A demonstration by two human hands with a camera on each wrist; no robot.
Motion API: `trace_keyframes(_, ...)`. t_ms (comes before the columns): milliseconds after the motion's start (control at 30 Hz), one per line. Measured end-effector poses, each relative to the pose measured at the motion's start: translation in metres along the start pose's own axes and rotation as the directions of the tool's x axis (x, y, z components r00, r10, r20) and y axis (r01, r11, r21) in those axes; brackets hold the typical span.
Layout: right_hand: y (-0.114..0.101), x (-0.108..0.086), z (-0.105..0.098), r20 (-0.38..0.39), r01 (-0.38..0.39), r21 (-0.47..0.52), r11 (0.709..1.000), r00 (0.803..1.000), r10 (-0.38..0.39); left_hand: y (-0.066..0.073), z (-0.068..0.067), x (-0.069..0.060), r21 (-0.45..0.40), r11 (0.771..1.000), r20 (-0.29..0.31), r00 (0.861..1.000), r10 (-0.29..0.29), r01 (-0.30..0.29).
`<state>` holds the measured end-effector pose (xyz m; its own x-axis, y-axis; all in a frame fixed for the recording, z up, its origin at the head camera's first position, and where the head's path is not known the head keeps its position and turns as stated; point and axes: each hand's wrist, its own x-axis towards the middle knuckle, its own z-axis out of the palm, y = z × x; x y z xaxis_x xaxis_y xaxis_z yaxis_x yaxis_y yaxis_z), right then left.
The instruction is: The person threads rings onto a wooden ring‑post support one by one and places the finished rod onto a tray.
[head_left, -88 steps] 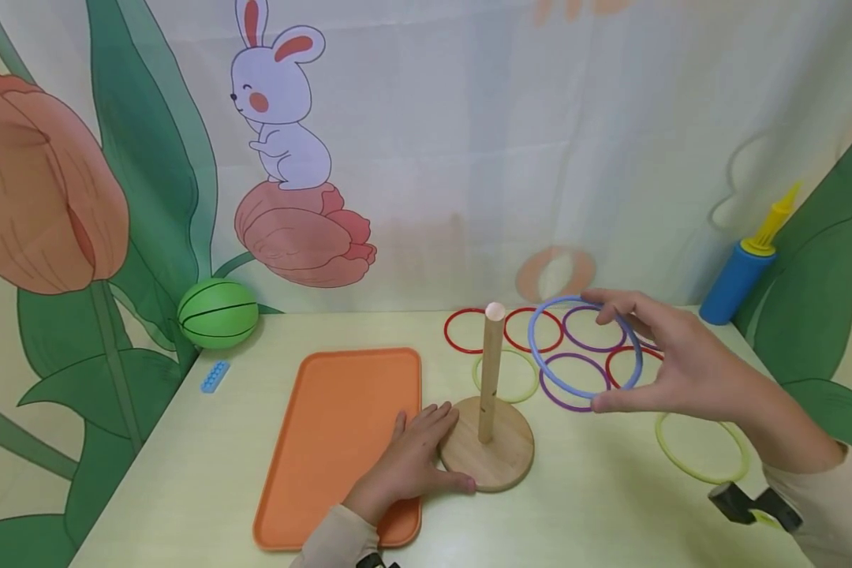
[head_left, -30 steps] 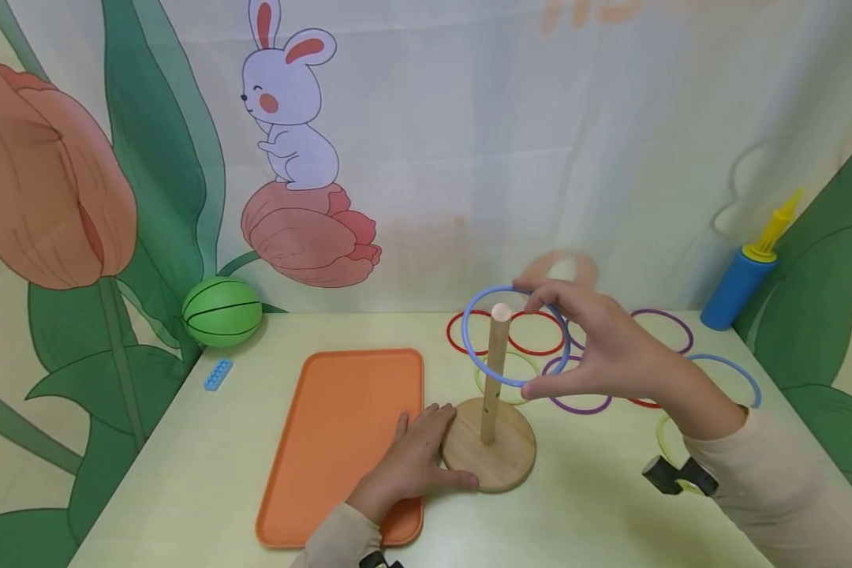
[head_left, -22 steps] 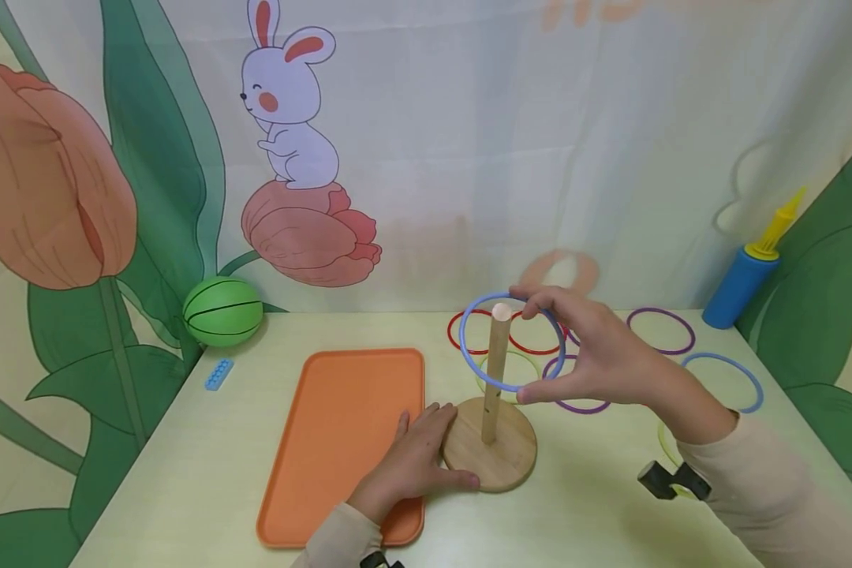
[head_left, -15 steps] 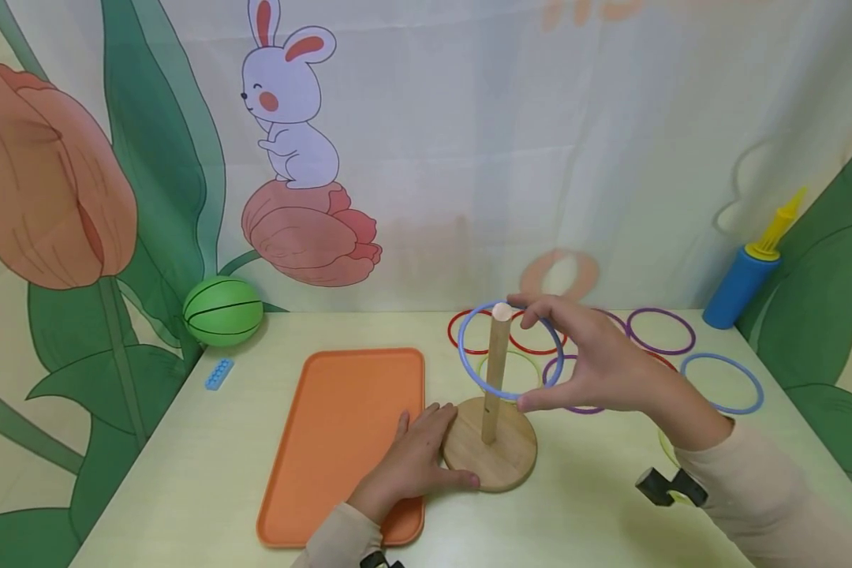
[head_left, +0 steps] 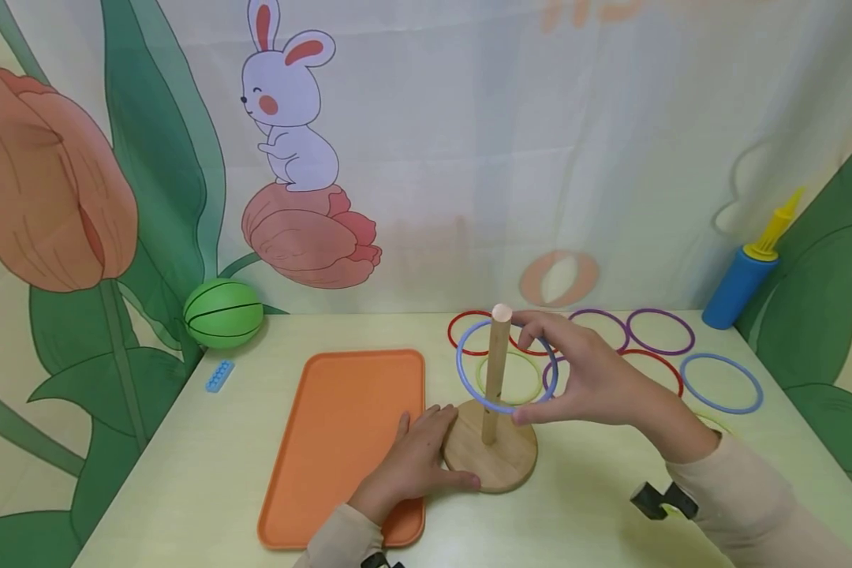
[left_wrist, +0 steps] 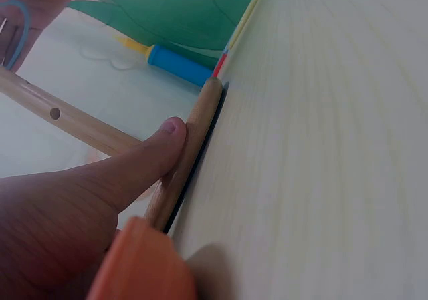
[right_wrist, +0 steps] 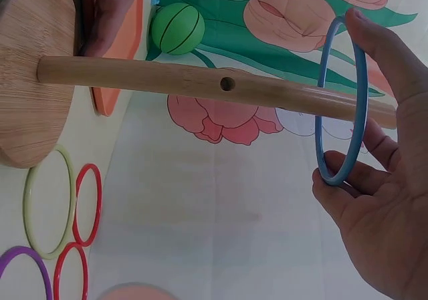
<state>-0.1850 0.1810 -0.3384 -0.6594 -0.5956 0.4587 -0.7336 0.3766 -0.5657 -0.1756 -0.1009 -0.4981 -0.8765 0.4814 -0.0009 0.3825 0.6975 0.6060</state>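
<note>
A wooden post stands upright on a round wooden base. My right hand pinches a blue ring between thumb and fingers. The right wrist view shows the blue ring around the upper part of the post, partway down from its top. My left hand grips the left edge of the base, fingers behind and thumb in front. In the left wrist view the thumb of this hand presses on the base's rim.
An orange tray lies left of the base, partly under my left hand. Behind and right lie red rings, purple rings, yellow-green rings and another blue ring. A green ball, blue brick and blue pump stand farther out.
My right hand has carried the blue ring left to the post and then lowered it along the upper part. My left hand has stayed on the base.
</note>
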Motion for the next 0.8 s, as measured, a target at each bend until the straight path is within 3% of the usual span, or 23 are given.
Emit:
trace_keyframes(333, 0.007, -0.007, 0.014, -0.020, 0.026, -0.014, 1.000, 0.999, -0.026, 0.000, 0.001, -0.002, 0.003, 1.000, 0.010, 1.000, 0.002, -0.002)
trace_keyframes(800, 0.022, -0.023, 0.032, -0.026, -0.070, -0.009, 0.998, 0.997, 0.069, 0.000, 0.001, -0.001, 0.019, 1.000, 0.003, 1.000, 0.006, -0.006)
